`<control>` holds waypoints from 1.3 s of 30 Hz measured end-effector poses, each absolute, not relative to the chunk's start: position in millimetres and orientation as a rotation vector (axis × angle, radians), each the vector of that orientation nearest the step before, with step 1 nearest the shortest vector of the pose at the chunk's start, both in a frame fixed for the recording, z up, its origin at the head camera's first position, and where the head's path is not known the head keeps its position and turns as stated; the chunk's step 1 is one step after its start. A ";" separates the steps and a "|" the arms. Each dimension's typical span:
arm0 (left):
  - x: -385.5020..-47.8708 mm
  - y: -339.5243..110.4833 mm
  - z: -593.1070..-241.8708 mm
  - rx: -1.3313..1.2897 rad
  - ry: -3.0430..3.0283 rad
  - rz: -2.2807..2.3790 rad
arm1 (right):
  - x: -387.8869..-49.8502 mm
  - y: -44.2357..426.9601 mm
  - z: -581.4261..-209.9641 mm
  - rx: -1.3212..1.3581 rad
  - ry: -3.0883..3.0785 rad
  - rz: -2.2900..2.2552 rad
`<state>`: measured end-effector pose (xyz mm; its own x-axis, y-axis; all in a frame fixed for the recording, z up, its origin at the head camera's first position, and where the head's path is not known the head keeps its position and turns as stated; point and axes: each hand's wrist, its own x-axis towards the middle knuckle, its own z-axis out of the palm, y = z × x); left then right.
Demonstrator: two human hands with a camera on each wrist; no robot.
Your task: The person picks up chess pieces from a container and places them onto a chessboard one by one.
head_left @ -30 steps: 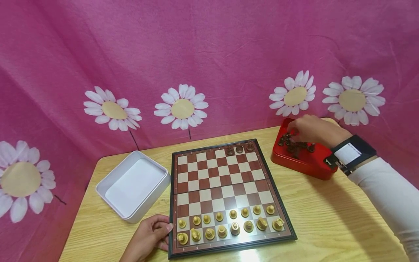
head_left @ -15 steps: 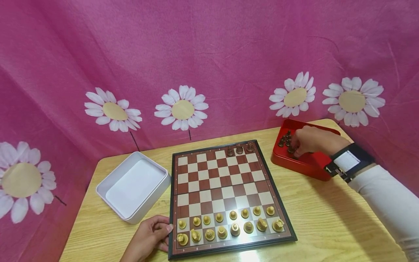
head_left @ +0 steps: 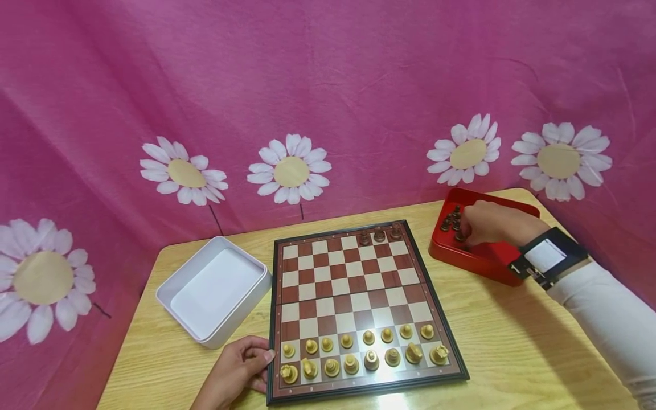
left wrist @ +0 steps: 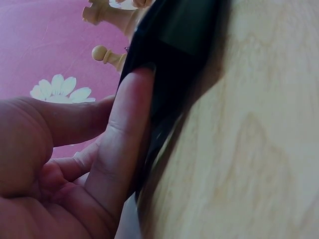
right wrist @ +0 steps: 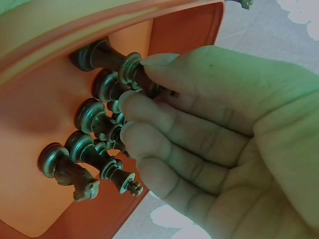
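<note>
My left hand (head_left: pixel 234 369) grips the near left edge of the chessboard (head_left: pixel 353 293), its thumb over the black frame. A finger lies along that frame (left wrist: pixel 162 74) in the left wrist view. Inside the red box (head_left: pixel 474 265), my right hand (head_left: pixel 489 223) pinches a tall dark chess piece (right wrist: pixel 102 56) between thumb and fingers; the piece's top is hidden. Beside it stand several other dark pieces, among them a knight (right wrist: pixel 75 174) and a king (right wrist: pixel 107 167). On the board, two rows of light pieces (head_left: pixel 351 363) stand near me and three dark pieces (head_left: pixel 379 234) at the far right corner.
A white box (head_left: pixel 215 290) stands left of the board, close to its edge. Behind the wooden table (head_left: pixel 517 341) hangs a pink cloth (head_left: pixel 348 114) with daisies. The red box sits at the table's back right.
My right hand has moved slightly down and toward me inside the red box, where the dark pieces now show grouped at its left. The left hand still holds the board's edge.
</note>
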<state>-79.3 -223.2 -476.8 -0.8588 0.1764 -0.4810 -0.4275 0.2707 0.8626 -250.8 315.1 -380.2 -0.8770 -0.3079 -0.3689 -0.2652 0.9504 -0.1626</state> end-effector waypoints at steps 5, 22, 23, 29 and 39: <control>-79.8 -220.9 -476.8 -0.246 2.064 1.628 | -249.8 315.5 -378.7 -0.410 2.724 -0.146; -78.7 -220.2 -475.4 -0.251 2.051 1.652 | -246.3 309.2 -358.9 -0.579 2.820 -0.304; -78.7 -220.3 -475.1 -0.253 2.052 1.651 | -246.2 308.7 -357.4 -0.594 2.824 -0.313; -78.0 -221.1 -474.7 -0.261 2.063 1.652 | -246.7 304.5 -350.1 -0.667 2.855 -0.293; -78.3 -220.4 -473.7 -0.261 2.051 1.666 | -248.3 293.9 -341.9 -0.834 2.925 -0.244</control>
